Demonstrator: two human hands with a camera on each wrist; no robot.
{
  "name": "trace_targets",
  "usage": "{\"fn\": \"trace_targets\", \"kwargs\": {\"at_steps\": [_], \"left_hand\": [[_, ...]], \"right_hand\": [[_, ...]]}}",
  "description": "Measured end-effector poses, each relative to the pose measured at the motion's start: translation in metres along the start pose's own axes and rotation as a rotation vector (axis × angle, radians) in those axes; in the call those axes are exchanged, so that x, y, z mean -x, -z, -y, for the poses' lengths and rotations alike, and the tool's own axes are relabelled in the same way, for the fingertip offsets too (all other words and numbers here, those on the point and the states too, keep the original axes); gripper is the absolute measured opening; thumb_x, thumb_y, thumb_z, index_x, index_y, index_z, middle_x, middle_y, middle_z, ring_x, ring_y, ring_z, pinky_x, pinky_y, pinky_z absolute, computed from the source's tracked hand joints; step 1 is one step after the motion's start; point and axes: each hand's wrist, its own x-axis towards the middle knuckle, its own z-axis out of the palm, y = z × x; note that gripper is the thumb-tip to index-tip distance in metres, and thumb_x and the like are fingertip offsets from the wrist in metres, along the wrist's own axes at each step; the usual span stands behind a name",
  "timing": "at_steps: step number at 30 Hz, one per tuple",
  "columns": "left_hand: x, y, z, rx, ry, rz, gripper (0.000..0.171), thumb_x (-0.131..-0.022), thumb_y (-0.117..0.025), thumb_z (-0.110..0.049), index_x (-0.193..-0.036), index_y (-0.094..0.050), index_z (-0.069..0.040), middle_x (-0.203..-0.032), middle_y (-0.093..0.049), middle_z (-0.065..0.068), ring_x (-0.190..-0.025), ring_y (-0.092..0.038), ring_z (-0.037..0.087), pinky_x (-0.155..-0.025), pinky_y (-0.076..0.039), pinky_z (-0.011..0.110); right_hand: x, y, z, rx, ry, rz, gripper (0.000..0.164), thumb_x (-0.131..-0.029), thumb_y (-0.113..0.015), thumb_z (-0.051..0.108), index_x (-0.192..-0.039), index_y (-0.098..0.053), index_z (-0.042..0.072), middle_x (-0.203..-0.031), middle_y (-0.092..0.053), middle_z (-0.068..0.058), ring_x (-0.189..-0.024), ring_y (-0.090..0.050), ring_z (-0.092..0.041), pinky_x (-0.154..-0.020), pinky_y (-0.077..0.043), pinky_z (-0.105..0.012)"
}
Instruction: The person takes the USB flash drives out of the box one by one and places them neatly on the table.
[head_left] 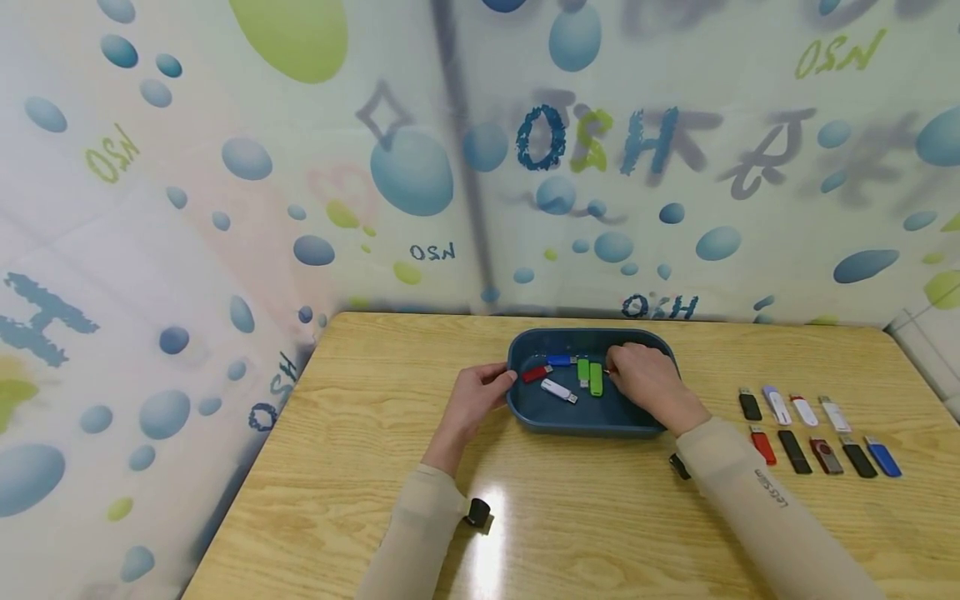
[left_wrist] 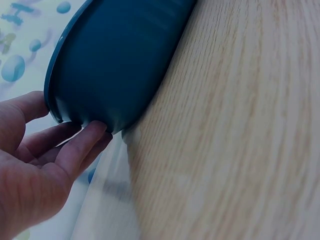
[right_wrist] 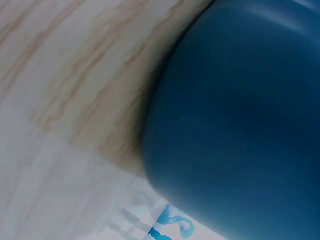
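A dark blue plastic bin (head_left: 592, 430) stands on the table. My left hand (head_left: 477, 392) holds its left end, the thumb at the rim and the fingers against the outer wall, as the left wrist view also shows (left_wrist: 45, 165). My right hand (head_left: 647, 379) is inside the bin at the right, fingers curled. A small tip at its fingertips looks like part of a USB flash drive (head_left: 607, 372), mostly hidden. Left of it lie two green USB flash drives (head_left: 596, 379), a blue one (head_left: 559, 361), a red one (head_left: 537, 374) and a white one (head_left: 558, 391).
Right of the bin, several USB flash drives lie in two rows, among them a black one (head_left: 795, 452) and a blue one (head_left: 883, 457). Black wrist devices (head_left: 477, 512) sit at both sleeves. Behind the wooden table (head_left: 375, 417) hangs a patterned curtain (head_left: 525, 250).
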Motion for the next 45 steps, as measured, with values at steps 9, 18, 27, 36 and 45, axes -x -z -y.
{"fn": "trace_targets", "kwargs": {"at_steps": [9,18,27,36,45], "left_hand": [[0.001,0.0,-0.001,-0.017,0.01,-0.005,0.037,-0.104,-0.062,-0.011,-0.135,-0.063,0.009,-0.125,-0.068,0.026,-0.11,-0.071,0.037,-0.089,-0.061,0.036],[0.001,-0.001,0.0,-0.003,-0.005,-0.002,0.037,-0.104,-0.062,-0.011,-0.133,-0.063,0.01,-0.124,-0.068,0.028,-0.109,-0.071,0.038,-0.089,-0.061,0.036],[0.0,0.0,0.001,-0.003,0.009,-0.007,0.037,-0.103,-0.063,-0.011,-0.134,-0.064,0.009,-0.125,-0.068,0.027,-0.111,-0.07,0.037,-0.089,-0.061,0.035],[-0.001,0.0,0.001,-0.008,0.017,0.0,0.039,-0.104,-0.062,-0.014,-0.136,-0.063,0.009,-0.128,-0.066,0.029,-0.113,-0.069,0.039,-0.09,-0.061,0.036],[-0.002,0.0,0.001,-0.012,0.022,-0.002,0.038,-0.104,-0.063,-0.014,-0.135,-0.064,0.008,-0.127,-0.067,0.027,-0.111,-0.07,0.036,-0.09,-0.061,0.036]], "right_hand": [[0.003,-0.002,-0.002,-0.025,0.017,-0.028,0.007,-0.093,-0.076,0.008,-0.092,-0.071,0.003,-0.085,-0.066,-0.009,-0.073,-0.059,-0.023,-0.069,-0.057,-0.044],[0.011,0.011,0.002,-0.042,-0.022,-0.062,0.013,-0.093,-0.077,0.011,-0.103,-0.074,0.002,-0.093,-0.069,-0.011,-0.081,-0.063,-0.026,-0.076,-0.058,-0.048],[0.029,0.027,0.001,-0.111,-0.032,-0.111,0.014,-0.093,-0.077,0.011,-0.103,-0.074,0.001,-0.092,-0.068,-0.01,-0.078,-0.062,-0.025,-0.07,-0.057,-0.046],[0.047,0.039,-0.007,-0.16,-0.057,-0.121,0.016,-0.096,-0.074,0.012,-0.107,-0.072,0.001,-0.098,-0.069,-0.014,-0.08,-0.064,-0.026,-0.069,-0.058,-0.046],[0.065,0.053,-0.022,-0.205,-0.078,-0.156,0.014,-0.097,-0.074,0.013,-0.104,-0.073,0.001,-0.098,-0.069,-0.015,-0.084,-0.065,-0.029,-0.071,-0.057,-0.049]]}}
